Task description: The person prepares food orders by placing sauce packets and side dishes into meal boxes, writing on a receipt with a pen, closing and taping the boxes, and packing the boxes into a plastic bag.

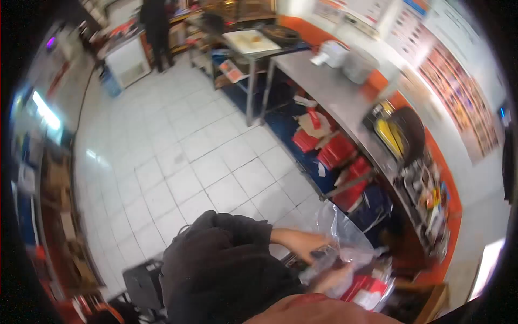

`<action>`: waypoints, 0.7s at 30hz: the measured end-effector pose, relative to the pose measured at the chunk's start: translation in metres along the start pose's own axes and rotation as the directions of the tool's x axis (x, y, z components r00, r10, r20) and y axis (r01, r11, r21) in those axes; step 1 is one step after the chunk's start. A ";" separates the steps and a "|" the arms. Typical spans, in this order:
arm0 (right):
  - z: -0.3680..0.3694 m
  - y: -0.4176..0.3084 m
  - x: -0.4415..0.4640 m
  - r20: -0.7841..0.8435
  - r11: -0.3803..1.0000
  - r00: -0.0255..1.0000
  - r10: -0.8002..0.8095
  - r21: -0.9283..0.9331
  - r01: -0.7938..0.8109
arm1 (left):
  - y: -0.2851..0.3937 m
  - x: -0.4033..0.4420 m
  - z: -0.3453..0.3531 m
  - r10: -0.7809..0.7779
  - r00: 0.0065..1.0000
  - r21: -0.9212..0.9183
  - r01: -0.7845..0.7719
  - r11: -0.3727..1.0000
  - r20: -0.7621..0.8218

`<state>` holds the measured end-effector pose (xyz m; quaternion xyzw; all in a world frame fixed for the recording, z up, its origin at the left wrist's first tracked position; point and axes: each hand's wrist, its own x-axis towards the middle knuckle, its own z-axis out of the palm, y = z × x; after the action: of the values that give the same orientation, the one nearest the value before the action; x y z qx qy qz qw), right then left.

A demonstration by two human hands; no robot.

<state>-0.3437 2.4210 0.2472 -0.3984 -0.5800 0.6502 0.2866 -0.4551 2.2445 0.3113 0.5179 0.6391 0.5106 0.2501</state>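
A clear plastic bag (342, 229) bulges up at the lower right, with red and white packaging (364, 291) in its lower part. My left hand (302, 244) comes from a dark sleeve and grips the plastic near the bag's upper left side. Close below it, my right hand (332, 279) lies against the bag, beside the red packaging. Motion blur and the plastic hide the right fingers, so their grip is unclear. I cannot make out what the packaging holds.
A metal table (324, 81) runs along the right wall, carrying a black and yellow object (389, 135) and a clutter of small items (423, 200). Red packages (334, 154) sit on its lower shelf. White floor tiles (210, 173) stretch left. A person (156, 32) stands far back.
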 end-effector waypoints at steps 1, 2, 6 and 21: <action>0.018 0.005 0.000 0.148 0.998 0.989 0.020 -0.058 -0.011 | -0.004 -0.011 0.007 -0.022 0.996 -0.023 0.020 1.000 -0.081; 0.044 -0.007 -0.017 0.266 0.999 0.964 0.016 0.042 -0.029 | -0.012 -0.020 0.014 -0.033 0.990 -0.049 0.026 0.998 -0.140; 0.095 -0.028 -0.047 0.553 0.969 0.831 0.056 0.170 -0.178 | -0.043 -0.040 -0.010 -0.234 0.876 -0.359 0.076 0.930 -0.423; 0.173 -0.009 0.039 0.892 0.908 0.452 -0.029 -0.165 0.385 | -0.055 -0.070 -0.065 -0.137 0.945 -0.630 -0.085 0.772 -0.296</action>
<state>-0.5123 2.3643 0.2509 0.0203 -0.7924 0.6080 -0.0448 -0.5095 2.1581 0.2697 0.3024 0.4686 0.7706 0.3083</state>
